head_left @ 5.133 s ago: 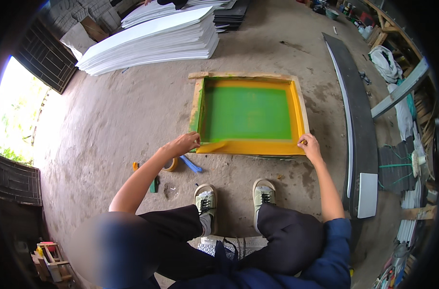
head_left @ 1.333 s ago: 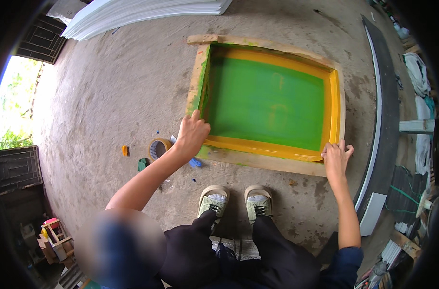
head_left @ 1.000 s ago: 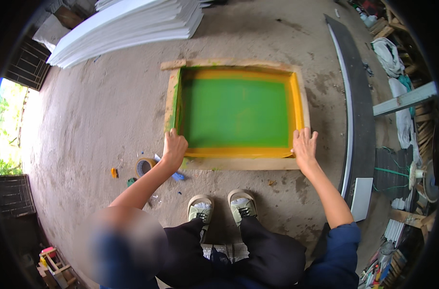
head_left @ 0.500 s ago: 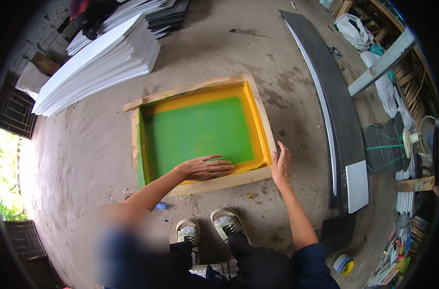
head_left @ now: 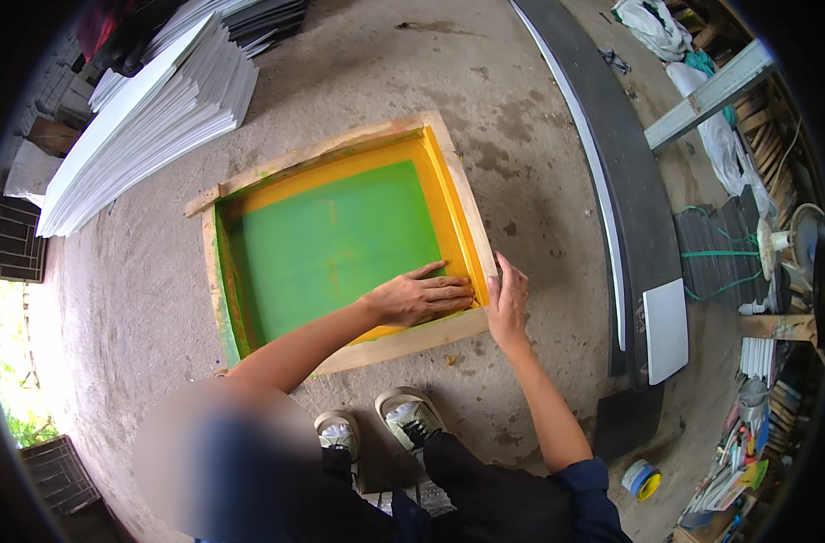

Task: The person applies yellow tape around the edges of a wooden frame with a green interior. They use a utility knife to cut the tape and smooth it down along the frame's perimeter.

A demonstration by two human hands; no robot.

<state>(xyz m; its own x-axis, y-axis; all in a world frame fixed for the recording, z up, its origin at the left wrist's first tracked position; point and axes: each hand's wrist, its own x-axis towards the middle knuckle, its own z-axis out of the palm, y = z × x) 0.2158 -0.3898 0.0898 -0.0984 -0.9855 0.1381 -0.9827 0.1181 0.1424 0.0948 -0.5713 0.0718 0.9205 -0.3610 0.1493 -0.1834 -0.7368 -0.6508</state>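
Observation:
A wooden screen printing frame (head_left: pixel 397 342) lies tilted across my view in front of my feet, its mesh (head_left: pixel 335 240) green in the middle with an orange-yellow border. My left hand (head_left: pixel 419 297) lies inside the frame at the near right corner. Its fingers are stretched out flat on the yellow border, hiding part of that corner. On the outside of the same corner is my right hand (head_left: pixel 510 303), its thumb at the frame's edge and its fingers along the outer side, holding the wood.
A tall stack of white sheets (head_left: pixel 150 127) stands at the far left, with dark sheets (head_left: pixel 263 23) behind. Long dark boards (head_left: pixel 602 163) lie on the right, a white panel (head_left: pixel 666 330) on their near end. A small blue-and-yellow tub (head_left: pixel 643 480) sits at lower right.
My left hand has slid rightward along the near border into the corner. The right hand remains at the frame's corner. The whole scene has shifted left and slightly turned in view.

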